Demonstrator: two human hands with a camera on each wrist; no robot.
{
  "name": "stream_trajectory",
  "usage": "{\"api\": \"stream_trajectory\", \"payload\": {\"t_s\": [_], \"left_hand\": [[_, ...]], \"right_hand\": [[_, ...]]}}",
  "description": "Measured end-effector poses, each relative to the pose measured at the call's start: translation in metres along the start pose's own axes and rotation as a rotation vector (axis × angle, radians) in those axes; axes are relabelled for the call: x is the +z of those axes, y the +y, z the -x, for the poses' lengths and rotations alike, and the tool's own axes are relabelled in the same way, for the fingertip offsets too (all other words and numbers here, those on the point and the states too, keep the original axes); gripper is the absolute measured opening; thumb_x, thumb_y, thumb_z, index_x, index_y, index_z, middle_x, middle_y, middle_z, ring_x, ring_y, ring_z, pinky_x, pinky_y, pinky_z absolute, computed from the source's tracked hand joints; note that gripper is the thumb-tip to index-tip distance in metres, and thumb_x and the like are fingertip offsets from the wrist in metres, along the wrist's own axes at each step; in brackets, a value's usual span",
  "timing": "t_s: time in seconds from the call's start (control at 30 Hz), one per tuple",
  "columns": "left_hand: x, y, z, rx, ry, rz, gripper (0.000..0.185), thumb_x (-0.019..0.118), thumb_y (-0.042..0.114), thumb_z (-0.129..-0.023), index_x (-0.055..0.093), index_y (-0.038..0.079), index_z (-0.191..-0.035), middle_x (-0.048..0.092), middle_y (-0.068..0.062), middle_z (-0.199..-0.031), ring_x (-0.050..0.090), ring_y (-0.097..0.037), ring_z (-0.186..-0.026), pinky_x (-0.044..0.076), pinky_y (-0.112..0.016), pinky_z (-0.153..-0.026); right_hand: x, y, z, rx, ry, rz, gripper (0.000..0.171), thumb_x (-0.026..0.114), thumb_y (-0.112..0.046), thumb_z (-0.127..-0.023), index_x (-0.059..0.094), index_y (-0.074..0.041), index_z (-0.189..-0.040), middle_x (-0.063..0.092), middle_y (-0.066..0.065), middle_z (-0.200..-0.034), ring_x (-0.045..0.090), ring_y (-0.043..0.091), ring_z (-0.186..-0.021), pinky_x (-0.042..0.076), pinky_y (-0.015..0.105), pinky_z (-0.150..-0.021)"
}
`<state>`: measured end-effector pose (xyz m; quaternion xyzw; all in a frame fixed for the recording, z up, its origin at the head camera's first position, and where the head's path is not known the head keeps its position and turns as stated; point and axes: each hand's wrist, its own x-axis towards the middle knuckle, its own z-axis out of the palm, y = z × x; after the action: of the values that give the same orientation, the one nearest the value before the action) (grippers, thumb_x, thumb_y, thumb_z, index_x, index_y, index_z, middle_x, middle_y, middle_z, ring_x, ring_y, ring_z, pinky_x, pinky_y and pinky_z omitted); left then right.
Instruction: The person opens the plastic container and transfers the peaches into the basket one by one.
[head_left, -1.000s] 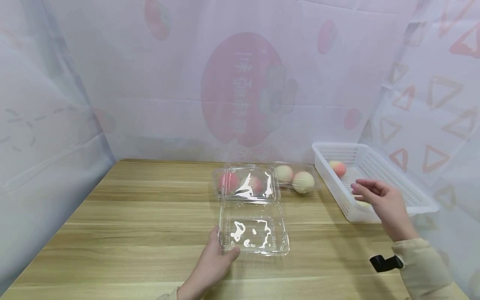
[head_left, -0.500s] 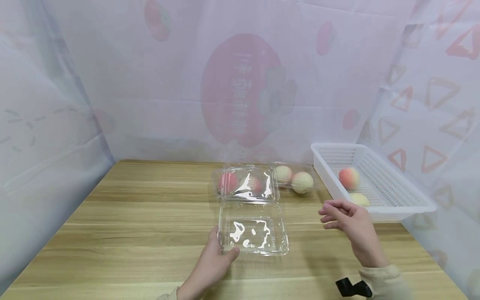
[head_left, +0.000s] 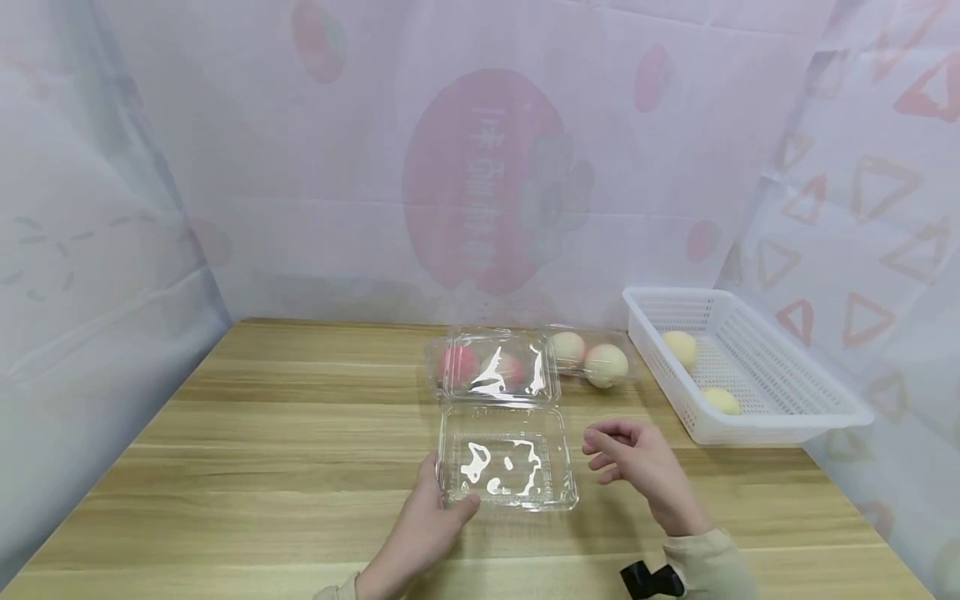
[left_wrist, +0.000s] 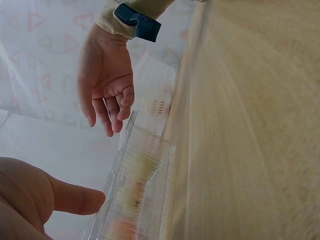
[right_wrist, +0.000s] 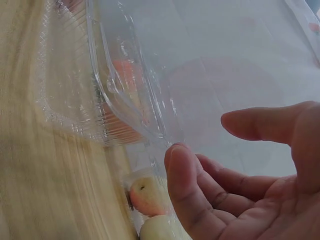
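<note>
An open clear plastic clamshell box (head_left: 506, 458) sits in the middle of the table, its raised lid (head_left: 498, 342) at the far side. My left hand (head_left: 423, 521) grips the box's near left corner, thumb over the rim. In the left wrist view the thumb (left_wrist: 80, 200) presses against that rim. My right hand (head_left: 637, 467) hovers just right of the box, fingers loosely bent. The right wrist view shows a gap between its thumb (right_wrist: 255, 124) and fingers, with nothing held.
Behind the lid stand closed clear boxes with peach-like fruits: reddish ones (head_left: 456, 365) at left, pale ones (head_left: 606, 365) at right. A white perforated basket (head_left: 810, 417) at the right holds two pale yellow fruits (head_left: 680, 348). Printed cloth walls (head_left: 337, 167) enclose the table.
My right hand has moved from over the basket, left and nearer, to beside the box. One basket fruit has rolled, now showing its pale side. My left hand has stayed put.
</note>
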<state>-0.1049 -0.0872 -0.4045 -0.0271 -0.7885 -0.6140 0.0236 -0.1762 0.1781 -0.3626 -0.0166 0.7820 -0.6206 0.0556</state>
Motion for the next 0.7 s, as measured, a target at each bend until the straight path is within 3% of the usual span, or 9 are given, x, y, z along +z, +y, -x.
{"api": "stream_trajectory", "payload": {"t_s": [0.27,0.7], "left_hand": [[0.0,0.0,0.0,-0.004,0.002,0.004,0.084,0.069,0.006,-0.088,0.014,-0.012,-0.149,0.036,-0.037,-0.144,0.033,-0.053,-0.132,0.024,-0.068,-0.107],[0.001,0.0,0.0,-0.012,0.012,-0.011,0.085,0.069,0.006,-0.088,0.012,-0.014,-0.148,0.034,-0.038,-0.144,0.032,-0.053,-0.133,0.023,-0.067,-0.107]], "right_hand": [[0.011,0.005,-0.008,0.016,-0.056,0.057,0.033,0.065,-0.015,-0.095,0.061,0.011,-0.115,0.066,0.017,-0.093,0.064,0.027,-0.079,0.059,0.035,-0.064],[0.015,0.01,-0.012,0.015,-0.092,0.053,0.029,0.061,-0.009,-0.096,0.06,0.015,-0.112,0.066,0.015,-0.087,0.065,0.025,-0.075,0.059,0.034,-0.063]]}}
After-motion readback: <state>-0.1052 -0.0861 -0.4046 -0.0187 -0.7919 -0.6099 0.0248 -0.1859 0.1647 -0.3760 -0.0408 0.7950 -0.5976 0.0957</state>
